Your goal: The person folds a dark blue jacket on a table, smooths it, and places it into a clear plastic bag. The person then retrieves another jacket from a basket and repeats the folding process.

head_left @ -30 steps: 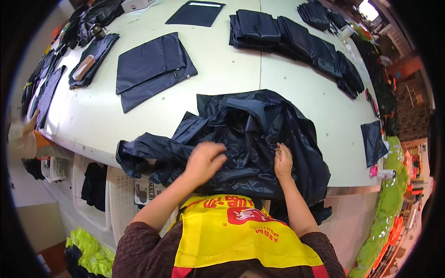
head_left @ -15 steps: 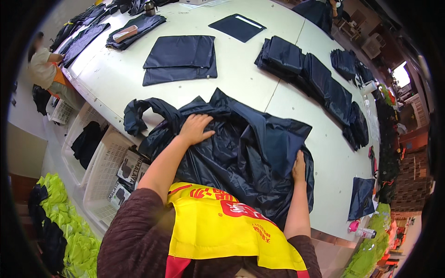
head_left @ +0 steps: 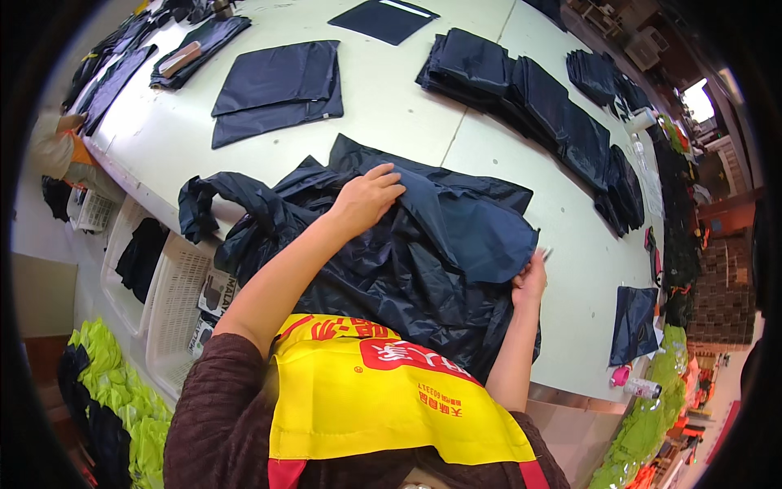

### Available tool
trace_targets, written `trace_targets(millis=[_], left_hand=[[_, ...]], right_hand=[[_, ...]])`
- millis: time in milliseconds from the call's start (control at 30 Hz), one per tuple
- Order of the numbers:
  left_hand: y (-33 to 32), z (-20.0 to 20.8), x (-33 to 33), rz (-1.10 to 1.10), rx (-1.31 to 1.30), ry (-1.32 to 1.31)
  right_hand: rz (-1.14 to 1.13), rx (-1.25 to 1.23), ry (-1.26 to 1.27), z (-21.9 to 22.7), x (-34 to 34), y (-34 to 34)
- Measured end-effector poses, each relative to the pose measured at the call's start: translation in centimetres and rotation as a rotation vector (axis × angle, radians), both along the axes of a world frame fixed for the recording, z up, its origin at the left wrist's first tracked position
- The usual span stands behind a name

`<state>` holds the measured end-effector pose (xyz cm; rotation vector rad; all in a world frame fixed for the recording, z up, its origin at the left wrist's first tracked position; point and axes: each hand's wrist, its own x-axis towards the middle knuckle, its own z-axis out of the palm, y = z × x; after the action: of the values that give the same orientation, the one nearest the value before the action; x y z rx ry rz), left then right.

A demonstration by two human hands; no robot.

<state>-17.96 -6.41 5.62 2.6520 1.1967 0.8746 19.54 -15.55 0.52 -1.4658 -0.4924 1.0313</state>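
White, with a thin seam, the table [head_left: 399,98] carries a crumpled navy garment [head_left: 383,269] at its near edge. The left hand [head_left: 368,198] rests on it, grip slightly curled; whether it pinches, I cannot tell. The right hand's [head_left: 529,279] grip is closed on its right edge. Folded dark stacks [head_left: 542,96] lie far right; white crates [head_left: 181,285] and lime-green fabric [head_left: 122,395], lower left.

Glossy dark-navy cloth [head_left: 387,269] lies rumpled, partly spread on the white table [head_left: 387,102].
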Motion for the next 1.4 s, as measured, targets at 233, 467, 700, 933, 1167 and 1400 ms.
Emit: trace_targets(millis=[233,467,700,933,1167,1400], left_hand=[[0.5,-0.3,-7.7,0.031,-0.265,-0.193],[-2.0,-1.8,-11.7,0.002,-0.249,0.166],[2.2,2.4,-1.1,0.08,-0.312,-0.356],[8.3,-0.7,12.2,0.215,-0.763,0.355],[9.9,-6.4,14.6,0.042,-1.021,-0.227],[9.0,-3.7,12.8,0.128,-1.055,-0.452]], right_hand=[[-0.029,-0.138,-0.631,-1.6,4.5,1.1],[0.152,-0.266,-0.387,-1.2,4.7,2.2],[0.16,-0.227,-0.452,-1.2,4.7,1.2],[0.162,-0.094,-0.492,-3.3,5.0,0.7],[0.146,-0.129,-0.502,-3.5,4.9,0.2],[0.132,-0.131,-0.64,-2.8,4.5,-0.1]])
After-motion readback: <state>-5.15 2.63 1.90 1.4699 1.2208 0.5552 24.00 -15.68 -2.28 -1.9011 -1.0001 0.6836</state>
